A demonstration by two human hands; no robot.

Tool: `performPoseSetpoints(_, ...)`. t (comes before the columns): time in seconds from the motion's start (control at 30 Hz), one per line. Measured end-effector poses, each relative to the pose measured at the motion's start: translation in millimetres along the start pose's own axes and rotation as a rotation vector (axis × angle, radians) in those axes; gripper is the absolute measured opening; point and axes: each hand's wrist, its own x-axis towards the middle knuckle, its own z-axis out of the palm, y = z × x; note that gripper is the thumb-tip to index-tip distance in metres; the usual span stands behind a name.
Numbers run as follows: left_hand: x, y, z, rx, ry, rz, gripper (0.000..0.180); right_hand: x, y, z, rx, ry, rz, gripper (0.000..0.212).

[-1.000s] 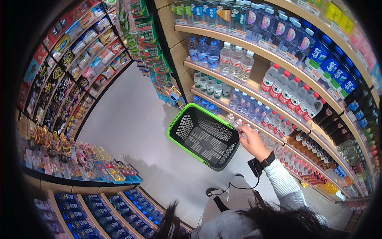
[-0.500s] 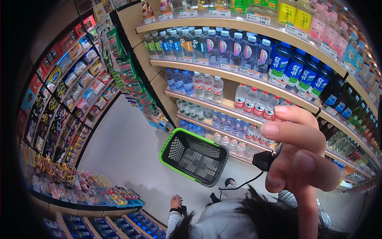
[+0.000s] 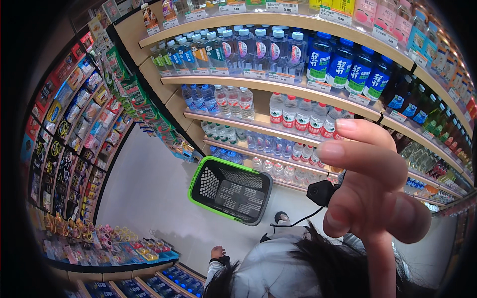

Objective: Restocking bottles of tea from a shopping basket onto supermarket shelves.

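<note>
My right hand is raised close to the view, fingers bent and spread, holding nothing I can see. It hides part of the drink shelves behind it. Beside its palm is a small black device on a black cord; I cannot tell what it is fixed to. Low by my side hangs my left hand, a dark band at its wrist. Its small, relaxed fingers look loosely open, with nothing visible in them. On the floor ahead stands a black shopping basket with a green rim, its slatted bottom showing.
Shelves of bottles curve across the front and right, with clear water bottles and blue bottles. Hanging green packets line the shelf end. Snack shelves stand left, trinkets lower left. Grey floor lies between.
The shelves and basket have shifted left in the view, the upper shelves also upward. My right hand stays raised with its fingers spread. My left hand still hangs low.
</note>
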Motion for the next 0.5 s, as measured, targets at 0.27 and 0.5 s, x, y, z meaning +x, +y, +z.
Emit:
performPoseSetpoints(0.27, -3.1, 13.9, 7.8, 0.042, 0.173, 0.073, 0.027, -6.9, -15.3, 35.6, 0.177, 0.357, 0.108, 0.056)
performPoseSetpoints(0.5, -2.1, 17.2, 1.4, 0.105, 0.166, 0.064, 0.030, 10.7, -47.1, -0.1, -0.086, -0.173, 0.461, 0.062)
